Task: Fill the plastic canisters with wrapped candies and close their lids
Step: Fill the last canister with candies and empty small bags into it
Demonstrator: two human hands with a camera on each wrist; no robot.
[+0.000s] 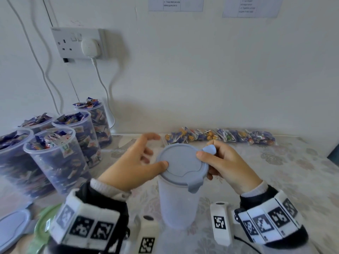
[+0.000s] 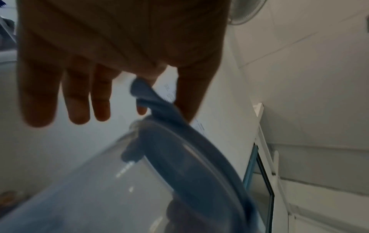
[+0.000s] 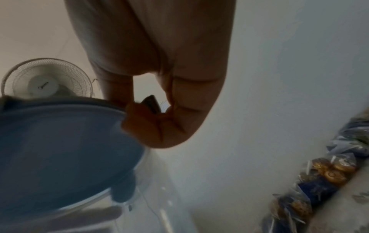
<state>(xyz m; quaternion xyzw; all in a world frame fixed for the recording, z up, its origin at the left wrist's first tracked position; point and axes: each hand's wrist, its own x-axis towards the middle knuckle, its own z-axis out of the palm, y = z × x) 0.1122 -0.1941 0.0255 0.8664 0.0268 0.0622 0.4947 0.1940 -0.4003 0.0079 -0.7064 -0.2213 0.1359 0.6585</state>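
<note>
The empty-looking canister point(image 1: 178, 202) stands near the table's point(image 1: 275, 180) front edge, its blue lid point(image 1: 180, 162) seated on top. My right hand point(image 1: 227, 165) pinches the lid's raised clip tab point(image 1: 210, 149); my left hand point(image 1: 135, 162) lies relaxed, thumb pressing the lid. I judge I'm unlatching it for filling; next, lift the lid off. The wall sheets' point(image 1: 176, 4) print is unreadable.

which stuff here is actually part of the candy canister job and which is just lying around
Part of the job:
- canister with blue lid on it
- left hand, thumb on the lid
- right hand, pinching a lid tab
- filled canisters, uncovered
- candy bags
- loose lids

Lying about:
- wall socket with charger
- marker blocks
- wall notices
- fan
</note>
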